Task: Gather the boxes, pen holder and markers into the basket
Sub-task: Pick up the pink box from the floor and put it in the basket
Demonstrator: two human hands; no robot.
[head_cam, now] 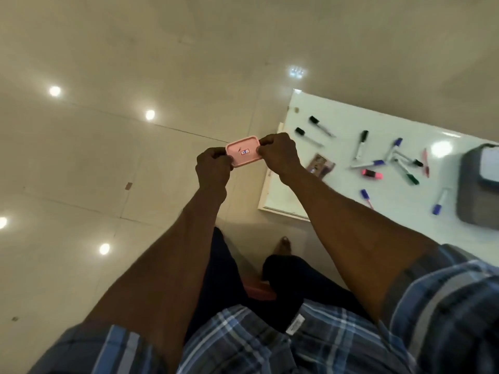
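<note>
A small pink box (243,151) with a red-and-blue sticker is held out over the floor, left of the table. My left hand (213,168) grips its left end and my right hand (279,155) grips its right end. Several markers lie scattered on the white table (340,190): two black-capped ones (310,132), a cluster of blue, black and green ones (397,160), a pink highlighter (372,174) and two blue-capped ones (438,202). The grey basket (469,195) stands at the right edge, cut off by the frame. A small brownish box (321,165) lies near my right wrist.
Glossy beige floor tiles with light reflections fill the left and top. My legs and one bare foot (283,245) are below, with a pink object (260,291) partly hidden between my legs. The table's near-left corner sits at about (263,207).
</note>
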